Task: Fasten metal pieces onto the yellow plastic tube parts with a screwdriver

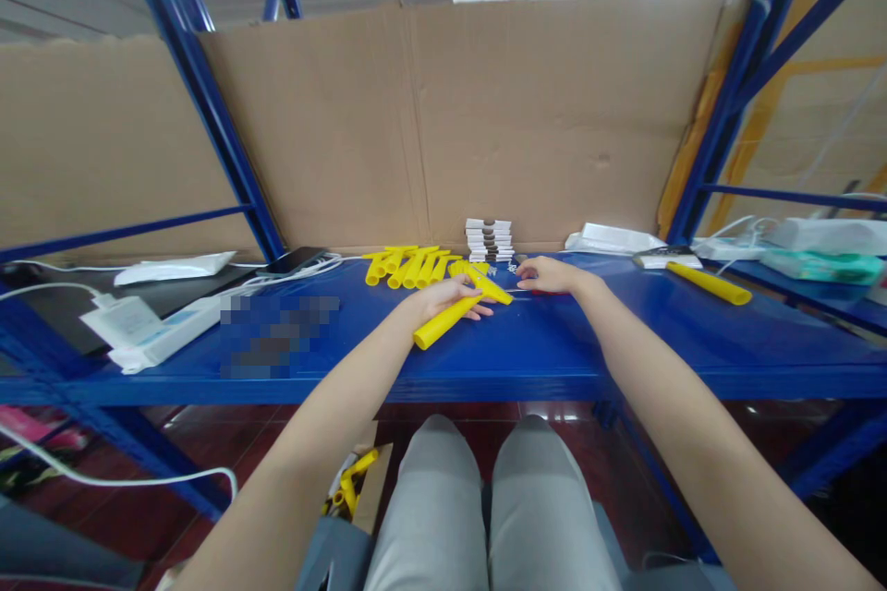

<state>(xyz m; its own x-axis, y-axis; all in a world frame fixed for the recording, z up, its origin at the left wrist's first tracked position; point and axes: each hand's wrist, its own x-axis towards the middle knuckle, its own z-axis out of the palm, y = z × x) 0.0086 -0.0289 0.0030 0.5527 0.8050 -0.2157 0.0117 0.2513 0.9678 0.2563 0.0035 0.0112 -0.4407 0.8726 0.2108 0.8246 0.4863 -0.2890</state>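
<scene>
My left hand (443, 297) is closed around a yellow T-shaped plastic piece (447, 323). Its tubular handle points toward me and its crossbar lies to the right of my fingers. Just to the right, my right hand (546, 274) rests low over the blue shelf with its fingers curled together; whatever they hold is hidden. Small silvery pieces (513, 268) lie by those fingertips, and a bit of something red (551, 293) shows beneath the hand. Behind my left hand, several similar yellow pieces (408, 268) lie side by side. A stack of small white packets (489, 240) stands behind both hands.
The blue shelf (513, 360) is backed by a cardboard sheet (519, 111). A single yellow tube (710, 283) lies at the right. A power strip (166, 332), cables and a dark phone (297, 260) are at the left. Below stands an open box (378, 480) with yellow pieces.
</scene>
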